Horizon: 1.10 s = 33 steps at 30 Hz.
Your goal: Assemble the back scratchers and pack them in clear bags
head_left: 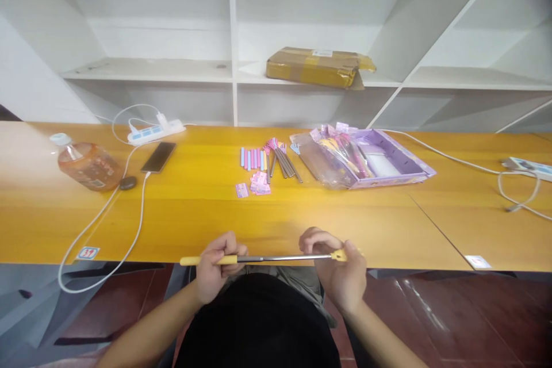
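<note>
A telescopic back scratcher [276, 258] with a metal rod is stretched out level between my hands at the table's front edge. My left hand [217, 267] is closed around its yellow handle. On the other end, my right hand [338, 270] grips the yellow claw-shaped head, which the fingers partly cover. Beyond my hands lie several back scratcher rods [282, 160] with pink, yellow and blue claws. Beside them is a row of pastel handles [253, 159], with small pink printed cards [260, 183] just in front.
A purple box [388, 179] and clear plastic bags [334, 164] holding scratchers are at the right. Leftward are a phone [158, 157], a drink bottle [89, 165], a power strip [156, 132] and loose white cables. A taped carton [314, 67] sits on the shelf.
</note>
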Each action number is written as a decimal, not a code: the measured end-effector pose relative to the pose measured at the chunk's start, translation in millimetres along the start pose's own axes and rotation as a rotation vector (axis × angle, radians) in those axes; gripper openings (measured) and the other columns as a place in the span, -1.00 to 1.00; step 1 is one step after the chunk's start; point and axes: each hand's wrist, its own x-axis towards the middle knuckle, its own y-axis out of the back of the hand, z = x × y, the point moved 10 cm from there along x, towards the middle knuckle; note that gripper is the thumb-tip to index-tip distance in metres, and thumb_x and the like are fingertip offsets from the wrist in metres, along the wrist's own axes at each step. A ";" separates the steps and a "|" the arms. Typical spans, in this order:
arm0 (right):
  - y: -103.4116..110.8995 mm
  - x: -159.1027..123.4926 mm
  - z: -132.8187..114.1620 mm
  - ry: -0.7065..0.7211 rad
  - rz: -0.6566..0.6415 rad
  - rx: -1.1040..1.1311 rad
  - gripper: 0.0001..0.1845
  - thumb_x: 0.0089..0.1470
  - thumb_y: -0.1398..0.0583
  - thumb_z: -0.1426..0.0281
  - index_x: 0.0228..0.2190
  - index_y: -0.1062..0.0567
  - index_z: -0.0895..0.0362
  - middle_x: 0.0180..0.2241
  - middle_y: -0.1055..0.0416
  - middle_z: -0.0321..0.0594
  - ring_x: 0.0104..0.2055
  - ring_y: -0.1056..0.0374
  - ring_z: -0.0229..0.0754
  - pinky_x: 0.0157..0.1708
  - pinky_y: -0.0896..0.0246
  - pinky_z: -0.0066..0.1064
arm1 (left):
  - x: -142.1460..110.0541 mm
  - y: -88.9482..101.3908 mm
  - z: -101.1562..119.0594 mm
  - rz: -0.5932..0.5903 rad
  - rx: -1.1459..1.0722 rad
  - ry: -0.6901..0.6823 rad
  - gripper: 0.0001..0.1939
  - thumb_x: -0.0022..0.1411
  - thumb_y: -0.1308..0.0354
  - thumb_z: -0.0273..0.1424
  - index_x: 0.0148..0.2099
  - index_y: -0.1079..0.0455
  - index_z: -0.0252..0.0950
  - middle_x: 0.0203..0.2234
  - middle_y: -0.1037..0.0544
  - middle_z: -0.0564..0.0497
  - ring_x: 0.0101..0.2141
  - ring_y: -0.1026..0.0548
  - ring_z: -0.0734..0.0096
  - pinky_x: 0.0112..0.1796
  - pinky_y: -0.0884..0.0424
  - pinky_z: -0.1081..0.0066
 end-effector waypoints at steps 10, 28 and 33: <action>-26.9 -25.1 8.1 0.053 0.006 0.086 -0.26 0.49 0.11 -0.08 -0.43 -0.63 0.01 -0.40 -0.31 -0.11 -0.24 -0.28 0.08 -0.17 -0.16 -0.07 | 4.7 -32.2 -21.2 -0.074 0.058 0.012 -0.51 0.29 -0.22 0.01 -0.43 -0.11 -0.18 -0.62 -0.07 0.17 -0.55 -0.02 0.44 -0.41 0.02 0.31; 0.6 0.1 -5.9 0.107 0.150 0.174 -0.35 0.46 -0.03 -0.05 -0.60 -0.39 -0.02 -0.67 0.12 -0.34 -0.54 0.03 -0.11 -0.44 0.06 -0.23 | 12.2 -38.8 -11.9 -0.268 0.231 0.055 -0.55 0.44 -0.28 0.03 -0.26 -0.26 -0.19 -0.47 -0.33 0.11 -0.55 -0.31 0.46 -0.50 -0.21 0.43; -1.5 73.5 -38.6 0.202 0.088 0.079 -0.31 0.47 -0.02 -0.07 -0.63 -0.31 -0.01 -0.65 0.03 -0.32 -0.54 0.01 -0.14 -0.42 0.03 -0.22 | 56.5 -56.0 16.8 -0.455 0.629 0.246 -0.65 0.47 -0.28 -0.12 0.14 -0.48 -0.22 -0.34 -0.55 0.00 -0.35 -0.54 0.26 -0.27 -0.43 0.34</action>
